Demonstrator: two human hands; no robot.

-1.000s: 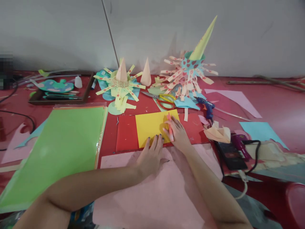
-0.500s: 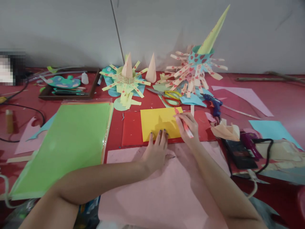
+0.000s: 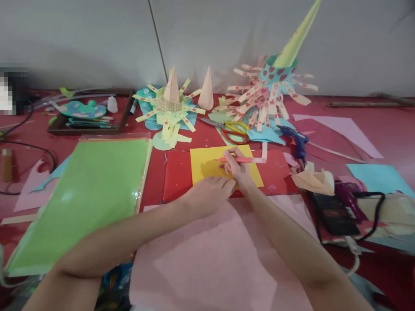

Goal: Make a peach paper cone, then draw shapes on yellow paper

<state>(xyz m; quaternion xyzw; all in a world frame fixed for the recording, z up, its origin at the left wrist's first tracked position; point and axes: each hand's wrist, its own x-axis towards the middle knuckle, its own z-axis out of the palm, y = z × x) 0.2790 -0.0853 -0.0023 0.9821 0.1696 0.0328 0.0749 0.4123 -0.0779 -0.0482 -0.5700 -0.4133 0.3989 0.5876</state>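
Note:
In my right hand point(image 3: 240, 168) is a slim coral-red pen point(image 3: 248, 160). It lies nearly level, its tip pointing left over the yellow paper sheet point(image 3: 201, 160). My left hand point(image 3: 212, 194) is at the sheet's lower edge, close beside the right. Its fingers are bent and drawn together; whether they pinch anything is hidden. Under the yellow sheet is a flat red folder or board point(image 3: 177, 175). A large pink sheet point(image 3: 207, 259) spreads beneath my forearms.
Green sheets in a clear sleeve point(image 3: 97, 181) lie left. Behind are paper lantern-like crafts point(image 3: 171, 106), a pink cone point(image 3: 206, 93), scissors point(image 3: 235, 129) and a brown tray point(image 3: 121, 123). A blue glue gun point(image 3: 296, 140) and a black phone-like device point(image 3: 335, 216) lie right.
The pen has swung from steeply slanted to nearly level as my right hand moved left. My left hand's fingers, spread flat on the yellow sheet before, have curled in towards the right hand.

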